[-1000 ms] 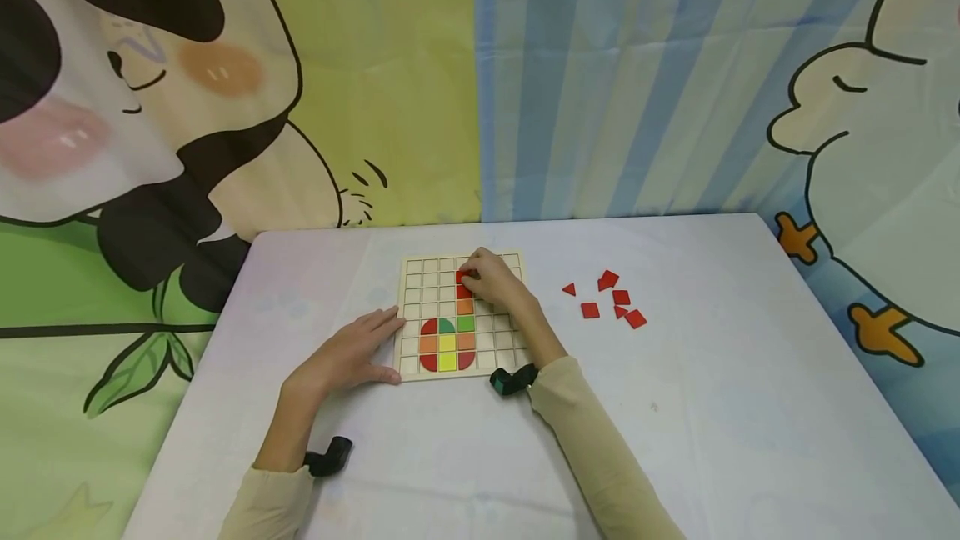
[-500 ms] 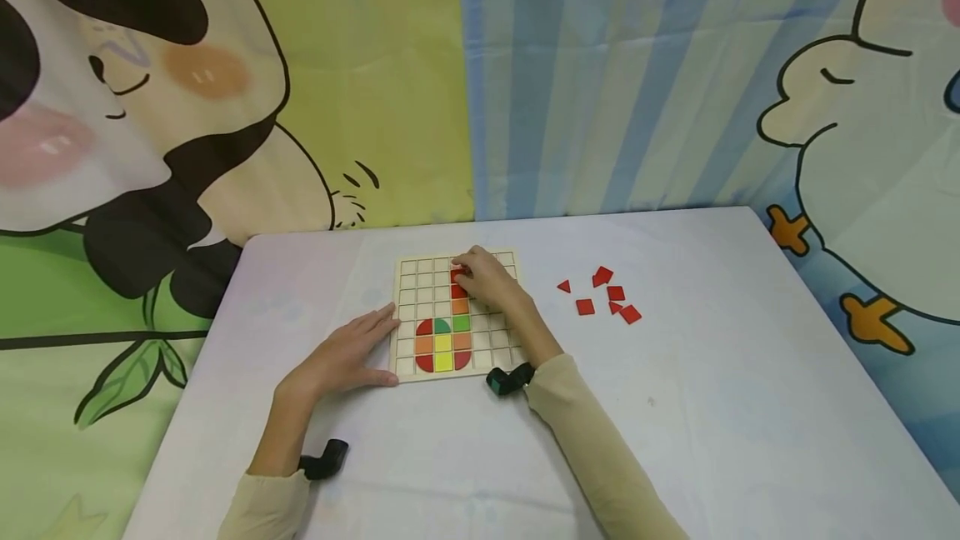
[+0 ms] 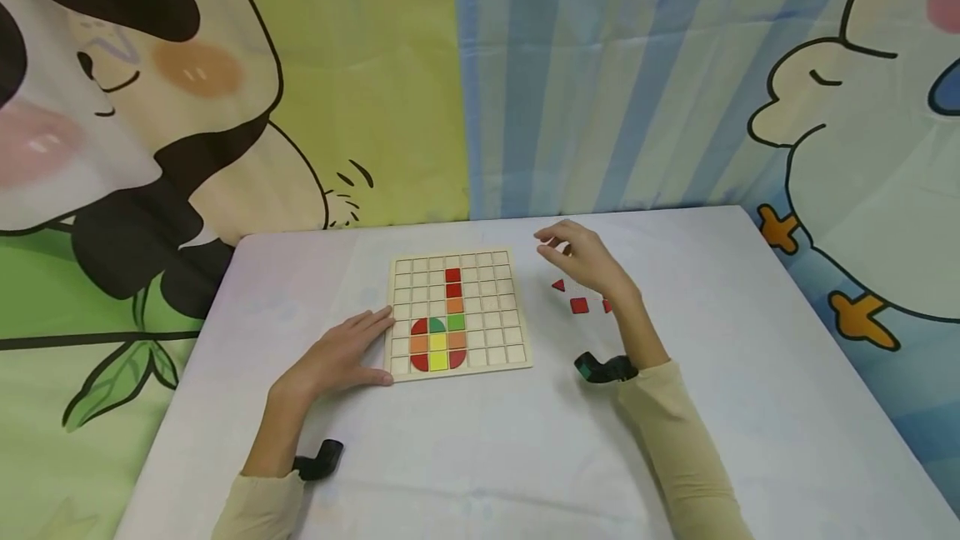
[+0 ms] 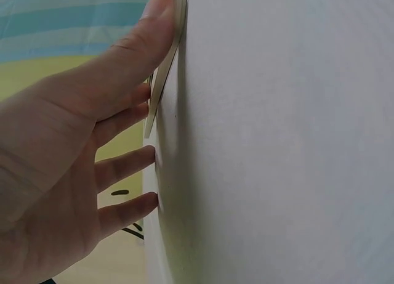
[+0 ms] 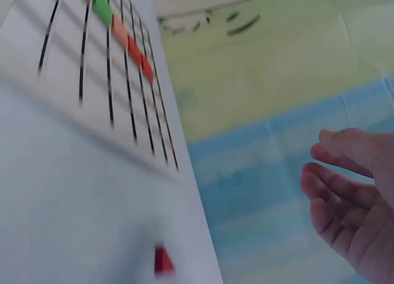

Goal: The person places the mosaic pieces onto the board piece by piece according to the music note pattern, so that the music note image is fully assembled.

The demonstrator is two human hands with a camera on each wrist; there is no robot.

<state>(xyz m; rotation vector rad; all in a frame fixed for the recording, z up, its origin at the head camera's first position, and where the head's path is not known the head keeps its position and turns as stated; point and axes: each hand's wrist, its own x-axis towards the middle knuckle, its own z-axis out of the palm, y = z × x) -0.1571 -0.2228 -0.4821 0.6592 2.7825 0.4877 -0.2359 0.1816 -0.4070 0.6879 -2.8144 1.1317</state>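
Note:
A square wooden grid board (image 3: 495, 315) lies on the table, with colored tiles in some cells. A column of two red squares (image 3: 453, 282), an orange and a green one rises from a rounded patch of red, green, orange and yellow tiles (image 3: 438, 344). My left hand (image 3: 337, 361) rests along the board's left side, fingers straight; the left wrist view has the thumb (image 4: 132, 56) against the board's edge. Raised right of the board, my right hand (image 3: 583, 258) has loosely bent fingers and nothing between them. Below it lie a red triangle (image 3: 558, 284) and a red square (image 3: 579, 305).
Another red piece (image 3: 607, 305) shows beside the right wrist; the hand and forearm hide the other loose pieces. A white cloth covers the table (image 3: 480, 457). Cartoon-printed curtains (image 3: 360, 90) hang behind its far edge.
My right hand has let go of the top red square in the column and moved right, over the loose red pieces. The left hand stays at the board's edge. The head view has shifted slightly.

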